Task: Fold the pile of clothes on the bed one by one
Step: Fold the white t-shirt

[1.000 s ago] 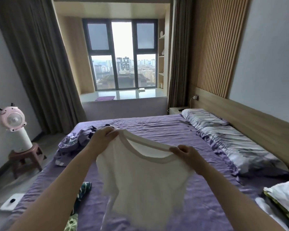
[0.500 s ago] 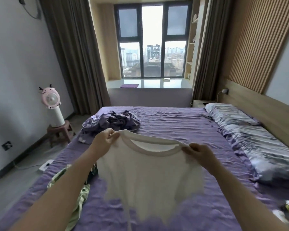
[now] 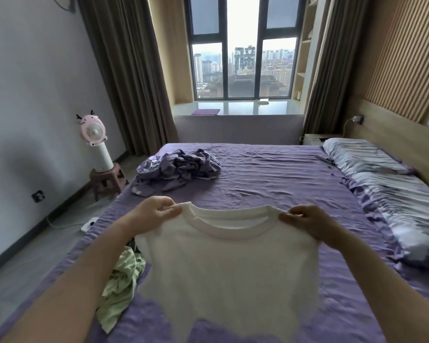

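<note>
A white T-shirt hangs spread out in front of me over the purple bed. My left hand pinches its left shoulder beside the collar, and my right hand pinches the right shoulder. The shirt's lower edge hangs close over the sheet. A crumpled green and white garment lies on the bed under my left forearm. A crumpled purple and grey heap of clothes lies further away on the left part of the bed.
Two striped pillows lie along the wooden headboard on the right. A pink fan stands on a small stool left of the bed. A white device with a cable sits on the floor. Window and curtains are beyond the bed.
My view has swung left and lowered. Both hands keep their hold on the white shirt's shoulders, and the shirt now hangs flatter and wider, lower over the bed.
</note>
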`<state>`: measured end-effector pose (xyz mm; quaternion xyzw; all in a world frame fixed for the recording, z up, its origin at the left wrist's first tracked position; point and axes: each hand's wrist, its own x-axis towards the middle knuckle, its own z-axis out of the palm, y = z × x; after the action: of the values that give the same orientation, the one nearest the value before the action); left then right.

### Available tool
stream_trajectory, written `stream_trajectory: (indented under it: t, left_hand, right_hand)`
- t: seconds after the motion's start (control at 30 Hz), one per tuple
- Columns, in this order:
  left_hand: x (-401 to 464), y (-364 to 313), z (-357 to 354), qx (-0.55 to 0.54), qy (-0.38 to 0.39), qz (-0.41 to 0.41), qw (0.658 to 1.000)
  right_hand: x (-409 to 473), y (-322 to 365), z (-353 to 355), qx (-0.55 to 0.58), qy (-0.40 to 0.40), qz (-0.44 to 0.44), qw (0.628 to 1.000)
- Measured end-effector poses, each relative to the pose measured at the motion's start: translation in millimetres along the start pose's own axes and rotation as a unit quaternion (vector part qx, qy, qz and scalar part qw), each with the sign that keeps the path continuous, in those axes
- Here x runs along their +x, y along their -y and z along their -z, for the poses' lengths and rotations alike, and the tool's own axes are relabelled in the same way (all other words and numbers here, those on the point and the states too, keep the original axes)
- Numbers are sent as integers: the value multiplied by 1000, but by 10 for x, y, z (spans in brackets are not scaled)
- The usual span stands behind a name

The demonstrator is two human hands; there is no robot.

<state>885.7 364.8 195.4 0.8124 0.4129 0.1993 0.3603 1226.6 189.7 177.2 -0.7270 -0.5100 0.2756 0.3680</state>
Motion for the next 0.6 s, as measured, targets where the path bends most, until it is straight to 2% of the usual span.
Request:
stream_trajectory:
  t: [0.17, 0.27, 0.37, 0.6]
  left_hand:
    - [189, 92, -11, 3, 17, 14, 1000]
    - [385, 265, -220, 63, -2, 13, 998]
    - [567, 533, -575, 112, 13, 16, 993]
    - [896, 1443, -1428, 89, 50, 97, 990]
  right_hand:
    - [150, -17, -60, 13, 35, -40, 999]
    - [316, -180, -243, -30, 34, -72, 996]
    - [469, -474, -514, -89, 56, -107, 989]
    - [735, -1264, -1278, -210, 79, -218, 950]
